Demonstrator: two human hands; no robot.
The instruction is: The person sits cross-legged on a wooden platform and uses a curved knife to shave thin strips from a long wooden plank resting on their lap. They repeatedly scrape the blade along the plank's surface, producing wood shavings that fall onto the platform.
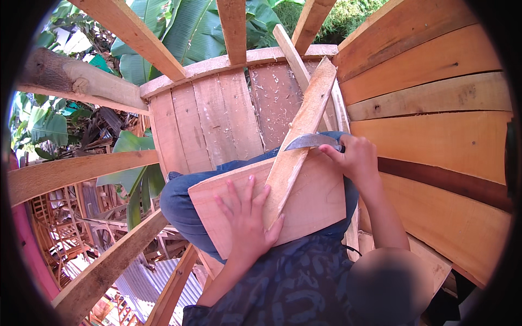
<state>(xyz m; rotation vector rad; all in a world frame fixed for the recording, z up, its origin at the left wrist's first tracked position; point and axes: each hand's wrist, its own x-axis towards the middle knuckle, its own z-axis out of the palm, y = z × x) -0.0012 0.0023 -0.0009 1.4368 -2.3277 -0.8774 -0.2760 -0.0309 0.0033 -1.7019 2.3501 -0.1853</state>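
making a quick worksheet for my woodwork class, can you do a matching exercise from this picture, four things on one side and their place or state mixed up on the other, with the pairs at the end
Things
1. curved knife
2. long wood strip
3. wide board
4. left hand

Place or state
A. resting over the blue trousers
B. spread out, palm down
C. gripped in the right hand
D. narrow, lying slantwise on a broader piece of wood

Right pairs: 1-C, 2-D, 3-A, 4-B
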